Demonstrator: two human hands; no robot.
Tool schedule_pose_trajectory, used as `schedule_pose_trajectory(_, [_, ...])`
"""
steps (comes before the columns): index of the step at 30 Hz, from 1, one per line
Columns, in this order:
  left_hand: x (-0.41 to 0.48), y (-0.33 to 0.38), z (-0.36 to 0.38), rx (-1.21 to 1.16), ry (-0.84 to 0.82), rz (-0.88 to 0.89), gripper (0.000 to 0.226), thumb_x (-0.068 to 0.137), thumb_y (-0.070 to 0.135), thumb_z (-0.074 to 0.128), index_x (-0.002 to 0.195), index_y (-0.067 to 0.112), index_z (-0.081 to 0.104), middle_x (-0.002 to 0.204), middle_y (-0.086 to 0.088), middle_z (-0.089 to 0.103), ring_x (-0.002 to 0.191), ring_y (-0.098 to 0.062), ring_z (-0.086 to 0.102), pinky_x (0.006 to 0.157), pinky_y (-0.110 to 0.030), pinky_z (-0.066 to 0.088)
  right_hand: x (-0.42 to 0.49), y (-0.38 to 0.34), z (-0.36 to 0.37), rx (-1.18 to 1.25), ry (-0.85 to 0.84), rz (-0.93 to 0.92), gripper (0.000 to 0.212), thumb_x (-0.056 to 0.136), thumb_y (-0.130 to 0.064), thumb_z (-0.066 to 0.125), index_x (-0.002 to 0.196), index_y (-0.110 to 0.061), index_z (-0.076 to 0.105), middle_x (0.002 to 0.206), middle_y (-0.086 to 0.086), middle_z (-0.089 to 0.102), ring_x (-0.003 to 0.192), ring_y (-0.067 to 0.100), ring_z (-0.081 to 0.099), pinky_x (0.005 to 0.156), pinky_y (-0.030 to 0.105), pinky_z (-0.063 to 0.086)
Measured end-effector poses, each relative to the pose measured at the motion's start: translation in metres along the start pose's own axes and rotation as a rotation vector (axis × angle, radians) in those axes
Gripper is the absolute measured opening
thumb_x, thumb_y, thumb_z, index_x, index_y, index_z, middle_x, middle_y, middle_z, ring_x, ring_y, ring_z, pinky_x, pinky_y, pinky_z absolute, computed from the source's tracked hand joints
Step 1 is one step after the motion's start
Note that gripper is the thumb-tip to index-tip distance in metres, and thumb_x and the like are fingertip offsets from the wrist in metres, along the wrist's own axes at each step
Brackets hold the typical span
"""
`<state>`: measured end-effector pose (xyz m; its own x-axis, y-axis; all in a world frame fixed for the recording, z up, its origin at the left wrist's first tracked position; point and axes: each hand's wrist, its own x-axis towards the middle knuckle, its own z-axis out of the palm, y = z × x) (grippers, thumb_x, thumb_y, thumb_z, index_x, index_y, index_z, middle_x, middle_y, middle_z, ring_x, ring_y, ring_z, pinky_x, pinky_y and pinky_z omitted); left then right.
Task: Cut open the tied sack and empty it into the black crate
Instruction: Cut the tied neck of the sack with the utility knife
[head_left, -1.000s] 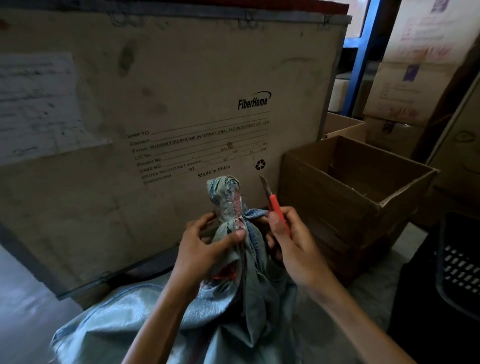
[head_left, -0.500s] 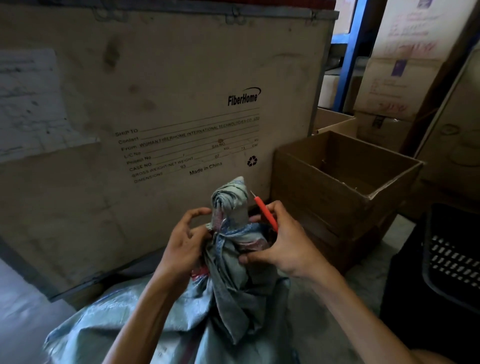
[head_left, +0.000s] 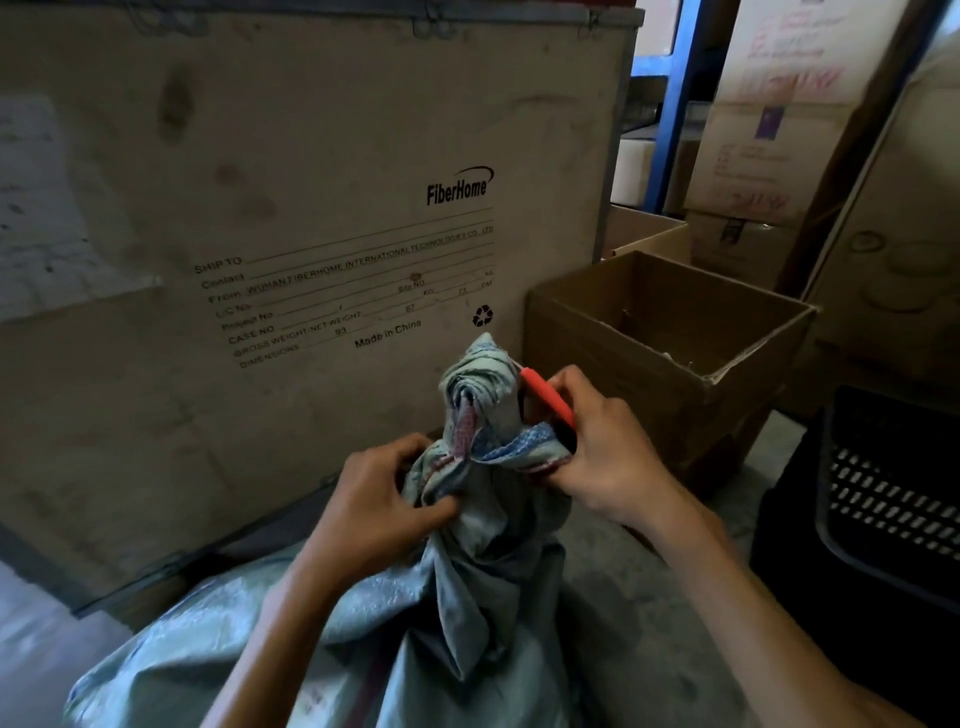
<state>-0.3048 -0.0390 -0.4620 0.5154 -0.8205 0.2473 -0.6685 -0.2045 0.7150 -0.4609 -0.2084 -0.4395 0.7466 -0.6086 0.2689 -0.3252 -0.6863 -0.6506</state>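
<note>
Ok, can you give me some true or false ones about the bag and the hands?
1. The sack is still tied shut. True.
2. The left hand holds the cutter. False: the right hand holds the red cutter.
3. The left hand grips the sack below the knot. True.
4. The cardboard box is closed. False: it is open.
5. The black crate sits on the left. False: it is on the right.

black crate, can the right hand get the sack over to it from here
Probably yes. The black crate sits just right of the right hand, with bare floor between, but the sack is tied shut and the hand holds a red knife.
</note>
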Motion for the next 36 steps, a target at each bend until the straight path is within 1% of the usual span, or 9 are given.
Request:
schedule_pose_trajectory(6, [0.002,0.019,0.014,0.202,0.296,0.049,0.019,0.069,0.023,0.067,0.086,0.016,0.064,0.079,0.002,0.069,0.075,-0.023,0.067,0.062,-0.035,0.048,-0.004,-0.010,-0.003,-0.274,0.258,-0.088,0.058,0.077,-0.018,0.082,0.116,-0.025,0.039,0.096,-0.005,0.059,0.081,0.012,0.061,0.066,0.021,0.040])
schedule_pose_trajectory(10, [0.005,0.024,0.014,0.458,0.520,0.076,0.036,0.066,0.005,0.071,0.101,0.010,0.065,0.098,-0.011,0.058,0.102,-0.035,0.053,0.087,-0.047,0.044,-0.005,-0.014,0.007,-0.306,0.417,-0.144,0.062,0.072,-0.019,0.084,0.116,-0.023,0.041,0.098,0.003,0.062,0.083,0.019,0.064,0.068,0.031,0.054])
schedule_pose_trajectory(12, [0.004,0.027,0.013,0.348,0.557,0.090,0.043,0.065,-0.007,0.068,0.106,0.008,0.063,0.097,-0.009,0.061,0.093,-0.029,0.055,0.083,-0.028,0.041,-0.006,-0.016,0.012,-0.246,0.438,-0.143,0.059,0.072,-0.021,0.083,0.113,-0.024,0.042,0.094,0.000,0.059,0.079,0.017,0.061,0.066,0.033,0.055])
schedule_pose_trajectory(16, [0.006,0.025,0.017,0.050,0.342,0.026,0.038,0.077,-0.017,0.056,0.097,0.015,0.060,0.081,0.009,0.066,0.068,-0.003,0.063,0.066,-0.002,0.040,-0.006,-0.012,0.022,-0.237,0.425,-0.169,0.059,0.070,-0.022,0.084,0.111,-0.024,0.042,0.093,-0.002,0.055,0.077,0.013,0.056,0.064,0.029,0.052])
schedule_pose_trajectory(20, [0.012,0.015,0.015,-0.365,0.011,-0.259,0.042,0.076,0.005,0.053,0.112,0.017,0.071,0.104,0.001,0.079,0.101,-0.012,0.072,0.092,-0.042,0.058,-0.004,-0.005,0.030,-0.365,0.409,-0.217,0.061,0.061,-0.017,0.088,0.106,-0.021,0.047,0.089,0.001,0.055,0.073,0.016,0.056,0.054,0.027,0.044])
schedule_pose_trajectory(24, [0.009,0.016,0.019,-0.639,-0.024,-0.390,0.062,0.058,0.018,0.053,0.118,0.022,0.064,0.110,-0.007,0.075,0.094,-0.016,0.069,0.071,-0.023,0.056,0.002,-0.006,0.033,-0.189,0.306,-0.120,0.049,0.072,-0.028,0.078,0.104,-0.026,0.041,0.089,-0.004,0.053,0.073,0.012,0.054,0.058,0.028,0.045])
schedule_pose_trajectory(29, [0.002,0.005,0.028,0.158,0.059,-0.146,0.068,0.057,0.069,0.059,0.116,0.036,0.049,0.108,0.012,0.064,0.101,-0.014,0.056,0.089,-0.040,0.045,0.003,-0.005,0.035,-0.066,0.153,-0.049,0.055,0.073,-0.042,0.080,0.102,-0.030,0.035,0.086,-0.007,0.058,0.077,0.010,0.062,0.068,0.032,0.053])
schedule_pose_trajectory(31, [0.003,0.002,0.031,0.289,0.164,-0.149,0.067,0.055,0.067,0.053,0.106,0.024,0.062,0.099,0.001,0.061,0.099,-0.026,0.052,0.078,-0.037,0.037,0.002,-0.006,0.034,-0.099,0.096,-0.063,0.061,0.071,-0.052,0.080,0.104,-0.031,0.034,0.087,-0.008,0.057,0.080,0.010,0.062,0.072,0.034,0.053])
schedule_pose_trajectory(36, [0.002,0.004,0.024,0.328,0.361,-0.113,0.047,0.061,0.052,0.069,0.093,0.018,0.074,0.091,0.002,0.046,0.091,-0.019,0.039,0.076,-0.033,0.029,0.003,-0.010,0.031,-0.150,0.108,-0.063,0.064,0.069,-0.061,0.077,0.108,-0.032,0.035,0.091,-0.007,0.061,0.082,0.013,0.065,0.072,0.036,0.053])
